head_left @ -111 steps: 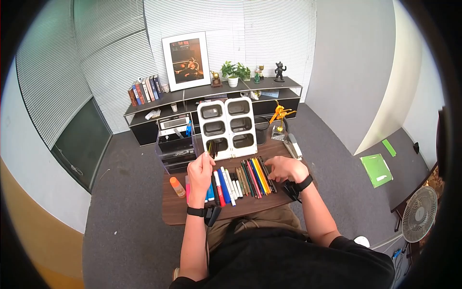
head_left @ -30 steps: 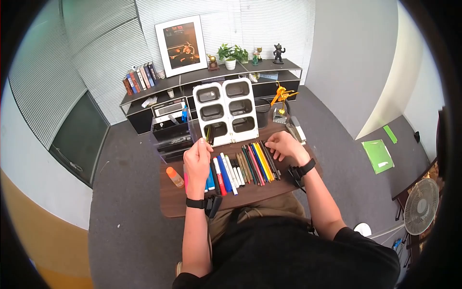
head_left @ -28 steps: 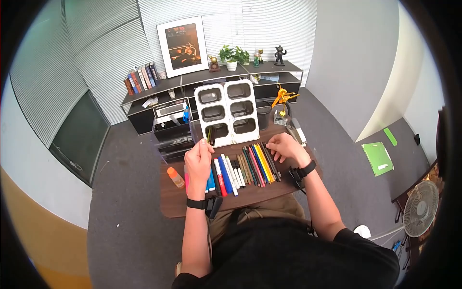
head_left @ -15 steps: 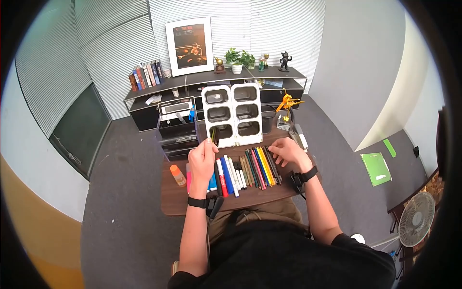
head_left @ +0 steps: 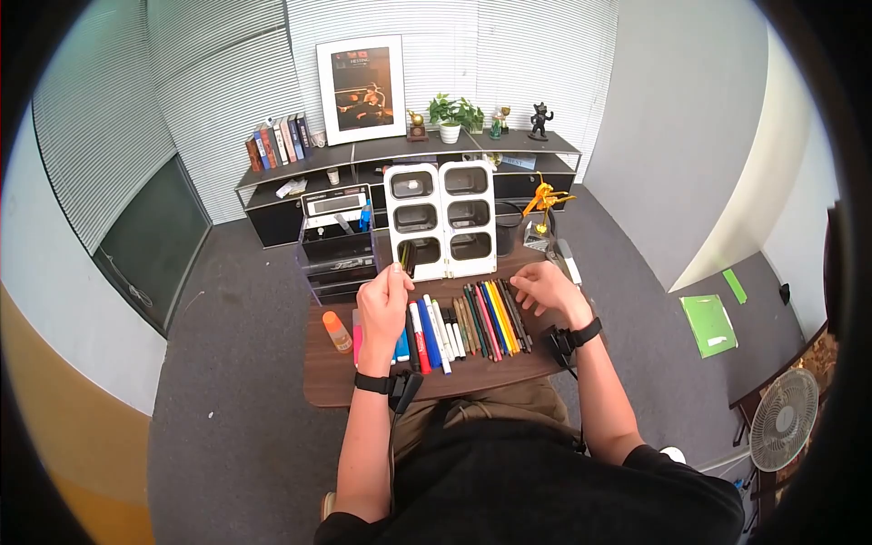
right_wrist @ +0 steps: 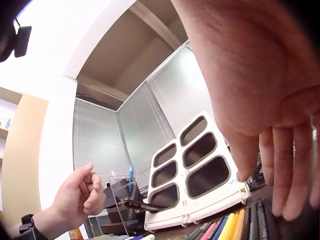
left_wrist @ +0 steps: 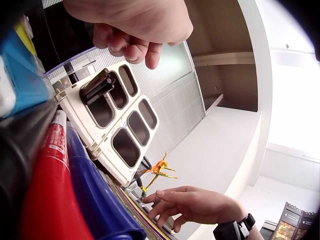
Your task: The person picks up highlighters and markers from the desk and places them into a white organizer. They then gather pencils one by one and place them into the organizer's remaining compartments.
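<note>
In the head view my left hand (head_left: 382,304) hovers over the left part of the pen row, before the lower left compartment of a white organizer (head_left: 443,269). Its fingers hang loosely curled with nothing between them in the left wrist view. Several dark pens (left_wrist: 98,87) lean out of that compartment, apart from the hand in both wrist views. My right hand (head_left: 549,287) is at the row's right end, fingers relaxed, their tips close beside the black pencils (right_wrist: 257,222). Red (head_left: 420,341) and blue (head_left: 430,332) markers and yellow pencils (head_left: 502,318) lie side by side in the row.
An orange-capped glue bottle (head_left: 337,332) stands at the table's left. Behind it is a clear drawer box (head_left: 337,263). A gold figurine (head_left: 543,204) and a stapler (head_left: 569,262) are at the right back. A low shelf (head_left: 381,163) stands beyond the table.
The head view has tilted and shifted slightly. My right hand has drawn back a little from the black pencils since the earliest frame. My left hand and the leaning pens stay nearly in place.
</note>
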Available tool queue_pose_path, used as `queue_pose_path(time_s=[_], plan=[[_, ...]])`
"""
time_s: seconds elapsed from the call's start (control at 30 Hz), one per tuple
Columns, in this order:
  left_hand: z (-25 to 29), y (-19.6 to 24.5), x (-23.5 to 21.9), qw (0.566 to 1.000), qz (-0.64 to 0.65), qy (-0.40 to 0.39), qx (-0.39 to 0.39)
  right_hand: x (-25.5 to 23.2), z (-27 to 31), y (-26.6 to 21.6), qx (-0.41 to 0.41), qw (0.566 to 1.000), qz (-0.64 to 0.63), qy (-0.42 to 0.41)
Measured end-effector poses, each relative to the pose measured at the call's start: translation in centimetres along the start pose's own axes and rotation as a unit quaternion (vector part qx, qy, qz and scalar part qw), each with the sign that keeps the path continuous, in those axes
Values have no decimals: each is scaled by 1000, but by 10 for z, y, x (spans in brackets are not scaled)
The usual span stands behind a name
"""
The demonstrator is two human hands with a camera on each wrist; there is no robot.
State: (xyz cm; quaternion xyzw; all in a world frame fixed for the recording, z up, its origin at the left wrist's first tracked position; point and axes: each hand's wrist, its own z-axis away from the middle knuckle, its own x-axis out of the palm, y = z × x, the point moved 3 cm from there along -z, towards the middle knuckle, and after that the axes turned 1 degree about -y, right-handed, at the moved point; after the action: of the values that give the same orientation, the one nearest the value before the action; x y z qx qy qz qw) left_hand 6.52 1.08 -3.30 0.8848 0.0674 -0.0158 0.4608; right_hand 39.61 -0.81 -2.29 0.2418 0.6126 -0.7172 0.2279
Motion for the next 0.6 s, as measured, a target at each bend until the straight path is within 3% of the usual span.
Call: queue_pose_path(time_s=[0.23, 0.33, 0.4, 0.47, 0.6], plan=[[0, 1, -1, 1000, 1, 1, 0, -1, -1, -1, -20, 997, 27, 75], [0, 1, 1, 1000, 0, 6, 4, 10, 7, -25, -150, 981, 42, 113], [0, 1, 1, 999, -20, 7, 30, 26, 25, -66, -167, 985, -3, 37], [1, 4, 0, 1000, -19, -2, 22, 50, 8, -73, -223, 974, -21, -44], [1, 4, 0, 1000, -16, 6, 10, 89, -18, -102, -134, 972, -49, -187]])
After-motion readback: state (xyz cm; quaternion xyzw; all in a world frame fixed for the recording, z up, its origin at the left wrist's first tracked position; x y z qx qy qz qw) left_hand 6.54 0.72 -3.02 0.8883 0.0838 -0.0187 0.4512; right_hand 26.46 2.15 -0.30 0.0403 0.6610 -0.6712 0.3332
